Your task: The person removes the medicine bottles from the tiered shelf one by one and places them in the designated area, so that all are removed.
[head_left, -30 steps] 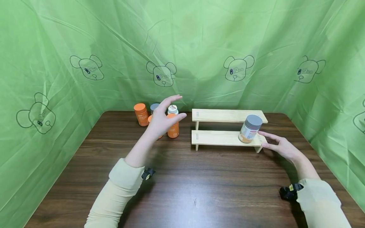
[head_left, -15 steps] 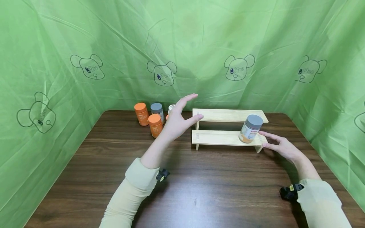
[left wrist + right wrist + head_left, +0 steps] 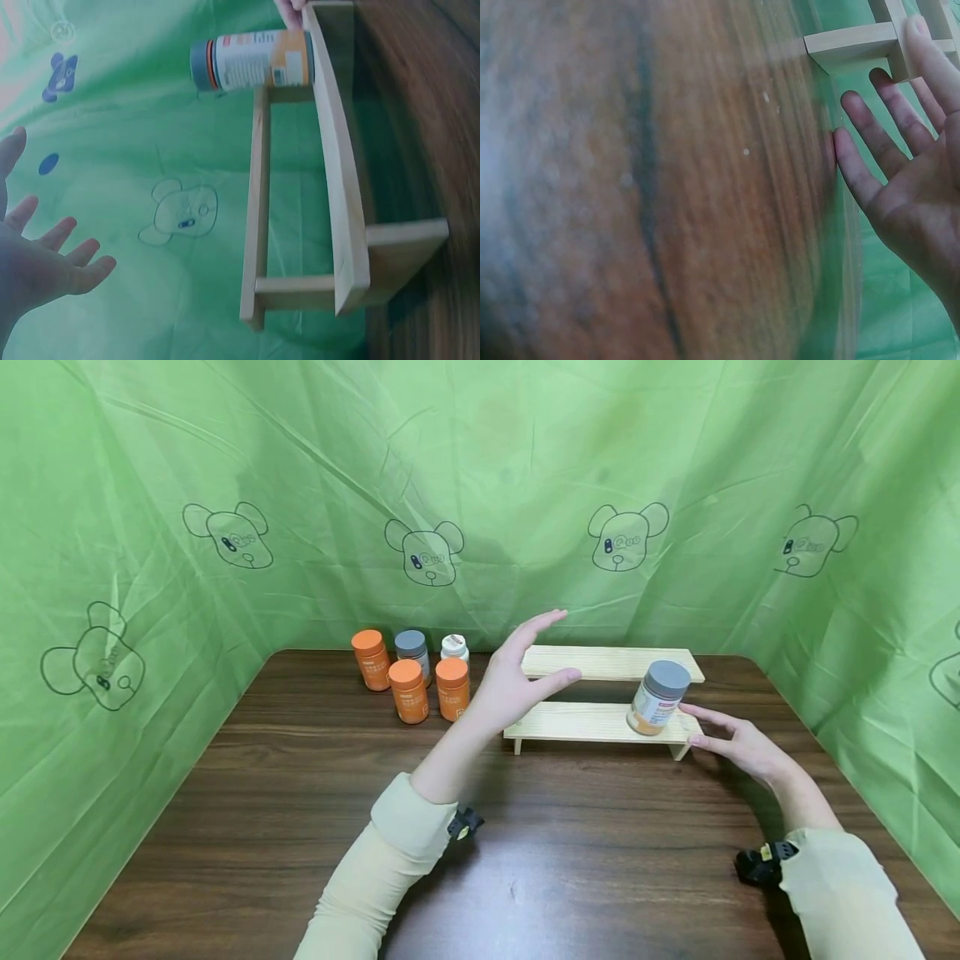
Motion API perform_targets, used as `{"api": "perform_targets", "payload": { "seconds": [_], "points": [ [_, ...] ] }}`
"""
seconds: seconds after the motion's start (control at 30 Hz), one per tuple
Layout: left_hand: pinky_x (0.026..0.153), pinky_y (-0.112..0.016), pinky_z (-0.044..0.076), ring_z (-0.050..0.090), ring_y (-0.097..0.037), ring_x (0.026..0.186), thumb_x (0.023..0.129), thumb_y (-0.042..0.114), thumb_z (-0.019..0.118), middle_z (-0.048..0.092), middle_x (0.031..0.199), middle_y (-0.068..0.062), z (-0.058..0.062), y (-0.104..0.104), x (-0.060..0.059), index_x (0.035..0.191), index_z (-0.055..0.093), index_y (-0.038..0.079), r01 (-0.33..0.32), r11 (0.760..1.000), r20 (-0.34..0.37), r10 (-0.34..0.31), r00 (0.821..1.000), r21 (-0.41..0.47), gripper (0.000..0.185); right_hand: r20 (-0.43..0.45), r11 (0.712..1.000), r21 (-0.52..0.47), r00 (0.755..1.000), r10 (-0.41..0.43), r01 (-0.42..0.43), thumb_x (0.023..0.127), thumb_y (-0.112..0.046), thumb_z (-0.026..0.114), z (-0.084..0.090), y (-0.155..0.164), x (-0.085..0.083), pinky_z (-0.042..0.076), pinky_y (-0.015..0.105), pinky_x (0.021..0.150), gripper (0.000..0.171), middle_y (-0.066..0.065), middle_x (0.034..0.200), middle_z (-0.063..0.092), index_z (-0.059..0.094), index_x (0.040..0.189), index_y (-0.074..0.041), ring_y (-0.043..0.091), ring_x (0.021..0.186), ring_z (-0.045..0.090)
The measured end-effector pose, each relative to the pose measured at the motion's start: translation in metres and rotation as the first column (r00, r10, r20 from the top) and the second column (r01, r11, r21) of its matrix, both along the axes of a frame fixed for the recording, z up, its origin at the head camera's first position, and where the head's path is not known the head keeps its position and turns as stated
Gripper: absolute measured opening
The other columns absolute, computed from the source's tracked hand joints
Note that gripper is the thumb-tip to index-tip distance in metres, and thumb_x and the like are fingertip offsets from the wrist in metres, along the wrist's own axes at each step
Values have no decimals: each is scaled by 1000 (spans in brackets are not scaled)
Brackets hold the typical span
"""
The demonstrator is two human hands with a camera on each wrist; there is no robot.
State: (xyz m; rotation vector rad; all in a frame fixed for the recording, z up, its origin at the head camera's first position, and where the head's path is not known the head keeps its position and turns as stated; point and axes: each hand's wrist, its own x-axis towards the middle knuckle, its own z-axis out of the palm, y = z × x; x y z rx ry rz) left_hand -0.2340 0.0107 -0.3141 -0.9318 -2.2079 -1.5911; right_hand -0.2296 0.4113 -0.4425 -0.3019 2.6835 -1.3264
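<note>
My left hand point(image 3: 506, 693) is in the air at the left end of a two-tier wooden shelf point(image 3: 577, 723), thumb and fingers spread, nothing in it. Part of the shelf's left end is hidden behind it. On the lower step, near the right end, a clear jar with a grey lid and white label point(image 3: 657, 700) stands upright; it also shows in the left wrist view, the jar point(image 3: 255, 61) lying sideways in that picture. My right hand point(image 3: 741, 750) holds the shelf's right end between thumb and index finger, its other fingers loosely spread in the right wrist view.
Left of the shelf stand several bottles: orange ones point(image 3: 409, 693), a grey-lidded one point(image 3: 412, 647) and a white-capped one point(image 3: 454, 647). The dark wooden table point(image 3: 585, 860) is enclosed by green cloth point(image 3: 525, 485) at the back and sides.
My left hand has moved right, from in front of the bottles to the shelf's left end, staying spread and uncovering the bottles. My right hand, the jar and the shelf have stayed put.
</note>
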Motion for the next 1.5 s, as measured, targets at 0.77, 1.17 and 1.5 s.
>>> {"api": "perform_targets", "payload": {
  "seconds": [0.77,1.17,1.5],
  "points": [
    [110,-29,30,32,-3,134,81,40,73,40,145,13,-36,75,-8,143,38,29,97,986,51,-91,995,-136,72,10,1000,11,1000,-9,9,91,-28,63,-1,1,2,16,67,105,60,21,151,28,38,146,-21,43,137,19],
    [107,-22,32,35,-4,133,82,33,74,42,145,6,-61,99,-28,144,38,24,107,985,39,-102,994,-138,72,4,1000,20,1000,-6,6,92,-28,62,2,1,2,17,66,104,60,21,150,29,37,146,-22,42,137,19],
    [104,-23,36,45,-12,128,84,28,73,45,142,7,-74,112,-36,142,41,22,116,987,81,-108,991,-110,67,1,1000,5,1000,0,0,92,-27,62,1,0,1,15,66,106,60,21,150,29,37,146,-21,41,137,18]
  ]
}}
